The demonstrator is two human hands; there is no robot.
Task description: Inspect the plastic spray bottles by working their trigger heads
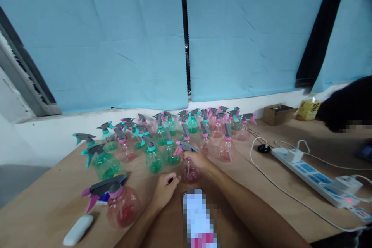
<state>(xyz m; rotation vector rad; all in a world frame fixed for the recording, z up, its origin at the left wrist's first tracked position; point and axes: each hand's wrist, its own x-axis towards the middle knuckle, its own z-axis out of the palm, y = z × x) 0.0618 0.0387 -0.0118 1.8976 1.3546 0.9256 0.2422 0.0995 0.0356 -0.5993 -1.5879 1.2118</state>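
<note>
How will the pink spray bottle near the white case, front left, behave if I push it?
The pink spray bottle may tip, since its large trigger head juts out past the round body. Those smooth-looking curves could slip under fingertips. It's probably light, as the see-through walls suggest plastic.

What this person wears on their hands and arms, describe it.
The left hand and right hand are ungloved. The left forearm and right forearm show no sleeve, watch or bracelet. Blur leaves rings uncertain.
</note>
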